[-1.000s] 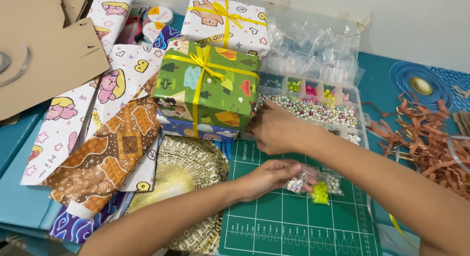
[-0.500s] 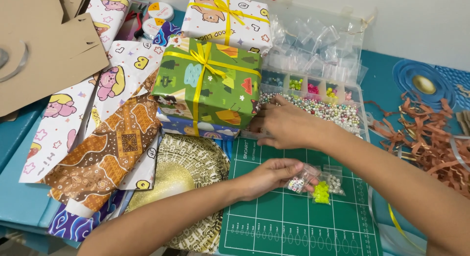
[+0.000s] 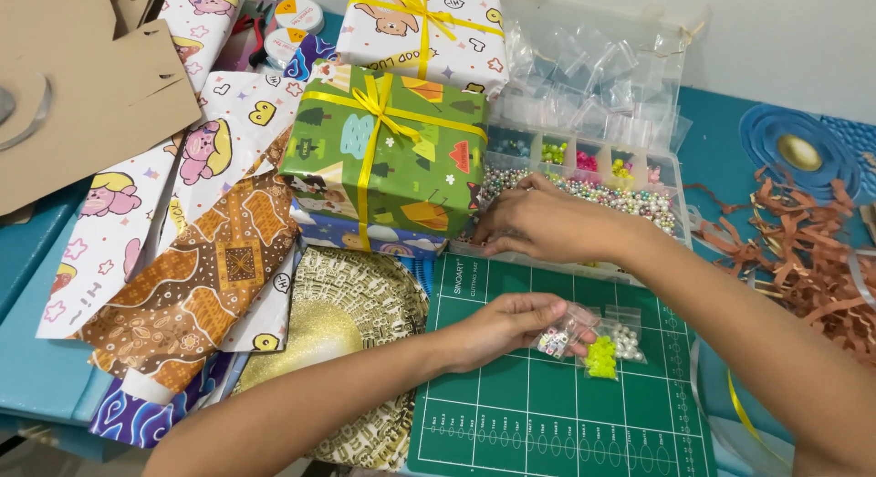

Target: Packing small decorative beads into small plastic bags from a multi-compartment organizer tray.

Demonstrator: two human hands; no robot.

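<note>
Green gift box (image 3: 388, 162) (yellow ribbon), dark-green gridded cutting mat (image 3: 547, 413), brown batik paper (image 3: 214, 267)

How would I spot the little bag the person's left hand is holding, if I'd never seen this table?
Find the green cutting mat at the front of the table. Near its upper middle, the left hand pinches a small clear bag of cube beads. Its beads are white cubes with coloured marks, unlike the neon yellow beads and white pearl beads bagged just to its right.

Both hands (image 3: 520, 276) and forearms are bare, with no sleeves, rings or watch.
</note>
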